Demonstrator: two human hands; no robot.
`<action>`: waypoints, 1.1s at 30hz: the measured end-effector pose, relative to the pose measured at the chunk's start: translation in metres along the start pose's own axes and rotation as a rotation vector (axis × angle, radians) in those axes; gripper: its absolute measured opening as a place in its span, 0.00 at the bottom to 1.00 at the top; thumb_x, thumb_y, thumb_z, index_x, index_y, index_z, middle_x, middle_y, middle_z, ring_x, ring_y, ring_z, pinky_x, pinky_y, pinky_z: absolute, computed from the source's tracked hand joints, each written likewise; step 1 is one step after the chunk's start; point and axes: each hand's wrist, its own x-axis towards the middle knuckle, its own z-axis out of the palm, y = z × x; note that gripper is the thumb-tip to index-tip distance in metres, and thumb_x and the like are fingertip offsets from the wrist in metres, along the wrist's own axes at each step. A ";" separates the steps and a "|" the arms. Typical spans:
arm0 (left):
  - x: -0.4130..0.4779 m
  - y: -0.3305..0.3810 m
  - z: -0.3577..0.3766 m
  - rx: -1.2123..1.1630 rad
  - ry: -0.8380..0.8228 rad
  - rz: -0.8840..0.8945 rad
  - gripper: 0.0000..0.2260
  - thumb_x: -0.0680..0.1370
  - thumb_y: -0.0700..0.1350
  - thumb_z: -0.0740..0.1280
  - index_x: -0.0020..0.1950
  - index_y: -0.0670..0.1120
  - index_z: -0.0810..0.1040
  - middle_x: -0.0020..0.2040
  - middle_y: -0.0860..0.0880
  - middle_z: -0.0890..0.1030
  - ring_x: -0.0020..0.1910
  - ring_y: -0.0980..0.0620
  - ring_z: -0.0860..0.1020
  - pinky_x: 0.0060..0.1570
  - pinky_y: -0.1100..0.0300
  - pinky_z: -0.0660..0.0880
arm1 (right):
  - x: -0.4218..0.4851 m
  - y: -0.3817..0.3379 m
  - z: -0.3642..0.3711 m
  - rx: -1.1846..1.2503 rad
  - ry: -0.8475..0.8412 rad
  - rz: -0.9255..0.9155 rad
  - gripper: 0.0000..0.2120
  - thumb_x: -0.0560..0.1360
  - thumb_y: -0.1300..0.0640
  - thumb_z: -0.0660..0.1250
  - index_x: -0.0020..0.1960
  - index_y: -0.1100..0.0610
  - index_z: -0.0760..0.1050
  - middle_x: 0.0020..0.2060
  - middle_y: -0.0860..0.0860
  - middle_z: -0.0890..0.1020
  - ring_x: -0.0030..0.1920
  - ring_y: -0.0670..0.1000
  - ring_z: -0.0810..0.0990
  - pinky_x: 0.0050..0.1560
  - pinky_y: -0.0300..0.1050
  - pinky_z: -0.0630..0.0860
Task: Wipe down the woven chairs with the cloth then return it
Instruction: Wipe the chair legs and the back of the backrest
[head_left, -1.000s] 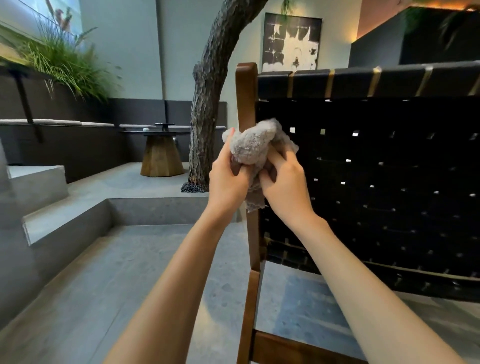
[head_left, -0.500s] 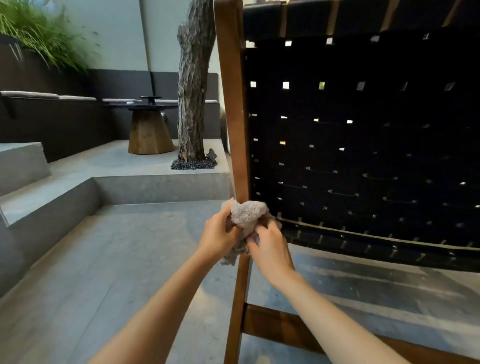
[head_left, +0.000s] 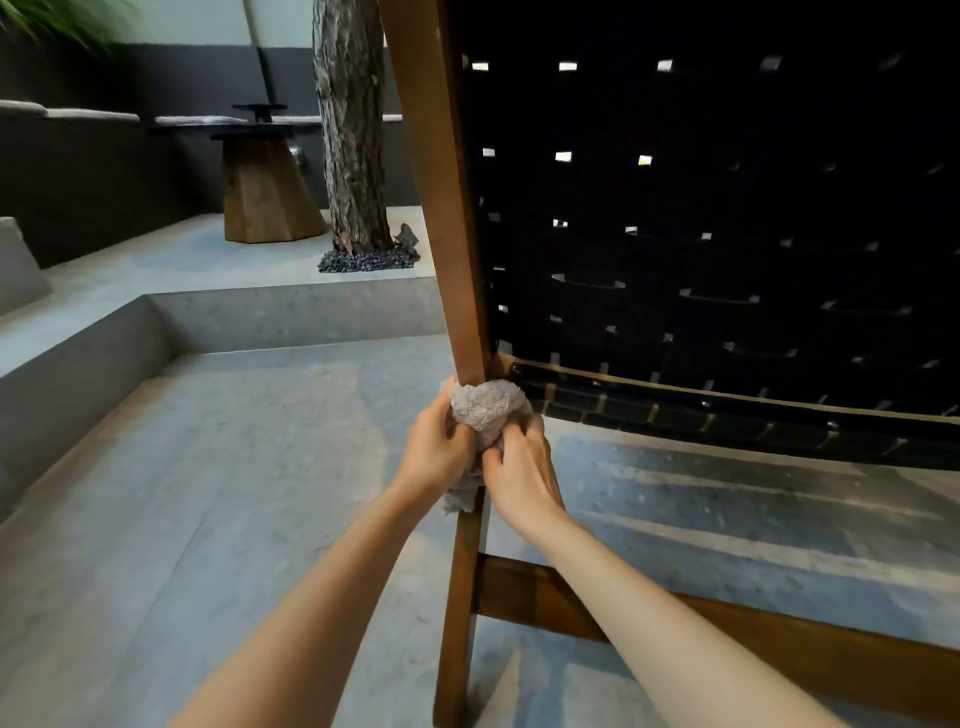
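Holds the grey cloth (head_left: 485, 410) bunched round the wooden post (head_left: 441, 208) of the woven chair (head_left: 727, 234), right at the joint where the bottom edge of the dark webbing meets the wood. Leaves a loose tail hanging down the post below the wad.

Grips the wad from the left with the left hand (head_left: 436, 452), fingers curled in on cloth and post together. Pinches it from the right with the right hand (head_left: 519, 467), thumb and fingertips closed on the folds. Cannot say for sure whether the far side of the post is covered, hidden as it is behind wad and knuckles.

Hinges, most likely, on the post's long axis: rises from the hands leaning a little left, drops below them almost straight to the floor. Sets both hands level, one on each side, neither plainly nearer. Looks to call for a slide along the wood, not across it.

Further out, shows a cross rail (head_left: 779, 639) joining the leg low on the right, pale stone floor (head_left: 208, 519), a step (head_left: 260, 312), then a tree trunk (head_left: 353, 130) and a side table (head_left: 265, 192) beyond.
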 end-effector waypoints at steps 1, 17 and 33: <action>0.001 -0.003 0.002 -0.004 0.000 -0.002 0.18 0.79 0.33 0.59 0.67 0.46 0.73 0.55 0.50 0.79 0.55 0.53 0.77 0.52 0.64 0.74 | 0.003 0.004 0.001 -0.007 -0.007 -0.009 0.18 0.80 0.58 0.56 0.70 0.57 0.66 0.71 0.52 0.61 0.64 0.54 0.69 0.63 0.53 0.73; -0.030 -0.054 0.008 0.240 -0.269 -0.131 0.12 0.81 0.41 0.59 0.63 0.41 0.73 0.54 0.46 0.78 0.53 0.50 0.76 0.51 0.62 0.71 | -0.023 0.056 0.015 -0.172 -0.314 -0.041 0.11 0.78 0.54 0.61 0.52 0.59 0.78 0.48 0.52 0.76 0.49 0.51 0.77 0.47 0.42 0.73; -0.088 -0.069 0.000 -0.252 -0.059 -0.408 0.26 0.80 0.52 0.61 0.77 0.52 0.57 0.71 0.50 0.69 0.68 0.50 0.70 0.64 0.53 0.72 | -0.060 0.039 -0.007 -0.327 -0.241 -0.219 0.27 0.76 0.45 0.65 0.72 0.52 0.64 0.66 0.49 0.64 0.65 0.52 0.67 0.63 0.50 0.70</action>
